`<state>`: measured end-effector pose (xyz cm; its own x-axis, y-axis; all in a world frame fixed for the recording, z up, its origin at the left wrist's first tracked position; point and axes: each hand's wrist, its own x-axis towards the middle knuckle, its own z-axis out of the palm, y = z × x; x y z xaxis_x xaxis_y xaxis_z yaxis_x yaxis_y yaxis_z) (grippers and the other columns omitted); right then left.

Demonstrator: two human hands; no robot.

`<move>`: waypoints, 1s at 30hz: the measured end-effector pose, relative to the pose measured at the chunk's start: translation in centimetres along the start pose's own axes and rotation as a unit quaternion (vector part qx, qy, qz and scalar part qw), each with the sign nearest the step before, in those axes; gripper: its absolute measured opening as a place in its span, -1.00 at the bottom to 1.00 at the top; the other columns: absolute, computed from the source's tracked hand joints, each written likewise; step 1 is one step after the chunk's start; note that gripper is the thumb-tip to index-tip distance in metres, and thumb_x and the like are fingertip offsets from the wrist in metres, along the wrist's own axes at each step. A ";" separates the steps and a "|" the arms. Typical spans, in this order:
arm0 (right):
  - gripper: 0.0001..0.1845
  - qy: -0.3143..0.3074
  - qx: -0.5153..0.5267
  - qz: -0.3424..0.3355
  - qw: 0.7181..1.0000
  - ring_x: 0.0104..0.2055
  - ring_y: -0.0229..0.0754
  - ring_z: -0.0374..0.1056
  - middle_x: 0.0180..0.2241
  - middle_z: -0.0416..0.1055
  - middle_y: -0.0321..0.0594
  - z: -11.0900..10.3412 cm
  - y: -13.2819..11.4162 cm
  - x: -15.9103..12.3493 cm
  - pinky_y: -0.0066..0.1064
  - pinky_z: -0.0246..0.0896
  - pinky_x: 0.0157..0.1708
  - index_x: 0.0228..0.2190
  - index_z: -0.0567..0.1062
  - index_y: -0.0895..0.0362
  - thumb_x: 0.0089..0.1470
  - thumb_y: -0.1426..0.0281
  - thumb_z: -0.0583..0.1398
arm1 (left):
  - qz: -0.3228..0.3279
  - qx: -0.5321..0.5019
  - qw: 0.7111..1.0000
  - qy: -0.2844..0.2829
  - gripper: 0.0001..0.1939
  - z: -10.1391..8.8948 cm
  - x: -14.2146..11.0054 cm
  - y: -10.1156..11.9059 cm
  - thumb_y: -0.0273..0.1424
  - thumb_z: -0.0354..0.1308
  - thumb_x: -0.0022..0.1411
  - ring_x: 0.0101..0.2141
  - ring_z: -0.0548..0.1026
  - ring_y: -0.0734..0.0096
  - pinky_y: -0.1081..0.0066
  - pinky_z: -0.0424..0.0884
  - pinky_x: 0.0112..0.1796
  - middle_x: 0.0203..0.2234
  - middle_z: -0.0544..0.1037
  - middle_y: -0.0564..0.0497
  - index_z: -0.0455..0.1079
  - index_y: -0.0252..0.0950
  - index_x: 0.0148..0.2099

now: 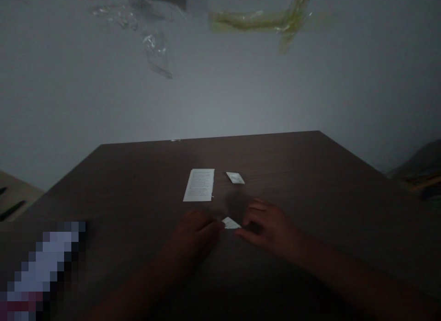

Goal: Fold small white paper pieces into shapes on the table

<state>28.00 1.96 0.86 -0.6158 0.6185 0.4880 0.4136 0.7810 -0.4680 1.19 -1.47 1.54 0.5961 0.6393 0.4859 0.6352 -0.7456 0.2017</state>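
A small piece of folded white paper (230, 223) with lines of print lies between my two hands, its upper edges forming a peak. At its left corner, my left hand (198, 233) has its thumb and fingers closed together on the paper. My right hand (268, 226) is at the right corner, thumb and curled forefinger close round it. Beyond the hands lies a stack of printed paper slips (200, 185), slightly uneven at the edges. Right of the stack sits another folded paper piece (235, 178), diamond-shaped. The light is dim and the fingertips are partly dark.
The dark wooden table (292, 164) runs back to a pale wall (223, 95) with clear tape (156, 49) and yellowish tape (255, 22) on it. A blurred-out, pixelated object (48, 261) lies at the front left. A scrap (175, 140) is at the back edge.
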 end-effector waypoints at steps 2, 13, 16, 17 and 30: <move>-0.76 -0.004 0.053 0.047 0.997 -0.23 -0.13 0.44 -0.30 0.53 -0.24 0.0 -0.1 0.1 -0.30 0.32 -0.21 -0.29 0.51 0.10 0.31 0.24 0.40 | -0.003 -0.022 1.000 -0.003 -0.79 0.1 -0.2 -0.1 -0.52 0.08 0.53 -0.20 0.60 0.25 0.30 0.52 -0.16 -0.18 0.67 -0.04 0.53 -0.22 0.00; -0.75 -0.030 0.227 0.099 0.968 -0.28 -0.19 0.43 -0.37 0.48 -0.27 1.5 0.2 -0.1 -0.35 0.27 -0.24 -0.36 0.58 0.09 0.41 0.32 0.28 | -0.096 -0.152 0.984 -0.017 -0.84 0.6 -0.2 0.8 -0.48 0.21 0.42 -0.11 0.66 0.22 0.30 0.60 -0.08 -0.13 0.70 -0.03 0.53 -0.20 0.01; -0.70 -0.029 0.210 0.048 0.976 -0.29 -0.18 0.38 -0.42 0.44 -0.29 1.3 -0.2 0.1 -0.33 0.24 -0.23 -0.39 0.53 0.09 0.44 0.32 0.24 | -0.130 -0.201 0.971 -0.008 -0.86 0.9 0.2 1.2 -0.44 0.24 0.41 -0.16 0.66 0.24 0.33 0.58 -0.12 -0.19 0.69 0.00 0.53 -0.18 0.00; -0.69 -0.028 0.207 0.034 0.977 -0.29 -0.18 0.38 -0.42 0.43 -0.30 1.3 -0.3 0.1 -0.33 0.23 -0.23 -0.40 0.51 0.08 0.45 0.33 0.23 | -0.133 -0.221 0.966 -0.014 -0.89 1.0 0.4 1.4 -0.45 0.23 0.43 -0.19 0.65 0.26 0.35 0.56 -0.15 -0.22 0.68 0.01 0.54 -0.19 -0.05; -0.78 -0.030 0.191 -0.008 0.981 -0.25 -0.15 0.41 -0.37 0.54 -0.25 1.6 -0.6 0.1 -0.29 0.26 -0.17 -0.28 0.58 0.09 0.47 0.34 0.22 | -0.164 -0.251 0.952 -0.056 -0.83 0.3 1.0 2.0 -0.50 0.14 0.40 -0.30 0.55 0.34 0.42 0.44 -0.23 -0.38 0.57 0.07 0.52 -0.21 -0.25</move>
<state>26.61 1.41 0.02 -0.6641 0.5908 0.4582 0.1290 0.6943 -0.7081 3.21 -2.30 2.19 0.4725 0.8487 0.2377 0.4985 -0.4797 0.7220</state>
